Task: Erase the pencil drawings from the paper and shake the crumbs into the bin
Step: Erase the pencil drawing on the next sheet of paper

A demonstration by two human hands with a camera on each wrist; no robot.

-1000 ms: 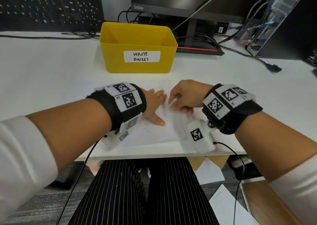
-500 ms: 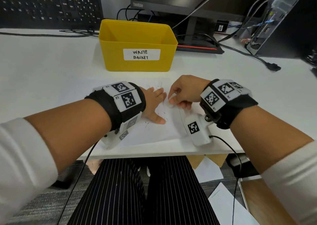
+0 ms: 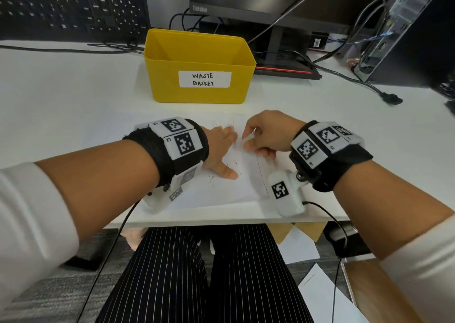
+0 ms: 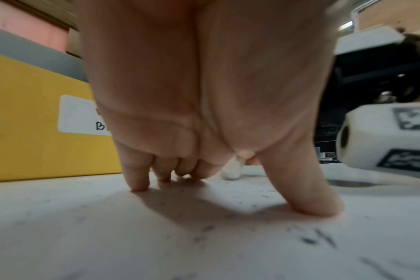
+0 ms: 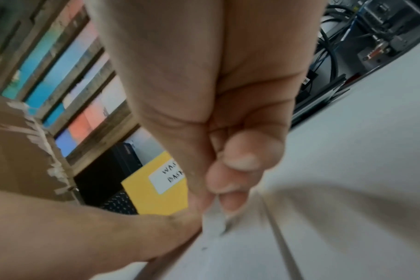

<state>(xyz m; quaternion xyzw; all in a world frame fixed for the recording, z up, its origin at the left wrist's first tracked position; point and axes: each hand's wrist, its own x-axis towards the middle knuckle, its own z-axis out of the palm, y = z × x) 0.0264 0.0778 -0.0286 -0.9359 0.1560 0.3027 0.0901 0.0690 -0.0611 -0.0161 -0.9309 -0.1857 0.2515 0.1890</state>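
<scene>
A white sheet of paper [image 3: 221, 189] with faint pencil marks [image 3: 222, 123] and dark crumbs [image 3: 211, 177] lies at the desk's front edge. My left hand [image 3: 221, 148] lies flat on the paper, fingers spread and pressing it down; the left wrist view shows the fingertips [image 4: 139, 185] and thumb on the sheet [image 4: 156, 236]. Just right of it, my right hand [image 3: 266, 135] pinches a small white eraser [image 3: 240, 146] against the paper. That eraser [image 4: 233, 170] shows beyond the left palm, and as a white edge [image 5: 212, 214] under the right fingers. The yellow bin [image 3: 199, 66] labelled WASTE BASKET stands behind the paper.
A monitor [image 3: 270, 0] on its stand rises behind the bin, with cables [image 3: 344, 76] trailing right toward a computer case [image 3: 406, 27]. A black keyboard [image 3: 69, 5] stands at the back left. The white desk [image 3: 61, 106] lies bare to the left.
My right hand with the eraser has slid away from me and slightly left on the paper, toward the left fingertips. The left hand has stayed pressed in place.
</scene>
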